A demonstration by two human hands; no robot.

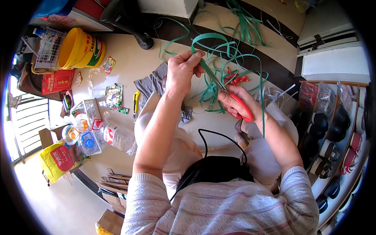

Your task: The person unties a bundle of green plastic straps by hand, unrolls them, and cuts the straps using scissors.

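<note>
Green strapping [211,35], loose and tangled, upper centre, on the cream tiled floor [131,51] in front of me. Shoe rack [340,172] fills the right edge, rows of shoes on it. Black boot [129,23] at upper left, near the top edge. Yellow bucket [76,51] left of and below it. Grey cloth [150,84] on the floor just left of my left forearm. My left hand [181,70], above centre, pinches one strip between thumb and fingers; the strip loops up over it. My right hand [241,103], right of centre, grips the red-handled scissors [246,112]. Blades point up-left alongside the strip, toward my left hand; can't tell whether they're closed on it. Red item [235,78] among the strands just above the scissors; too cluttered to identify. Yellow cutter [136,103] on the floor, left of centre, near the cloth.
</note>
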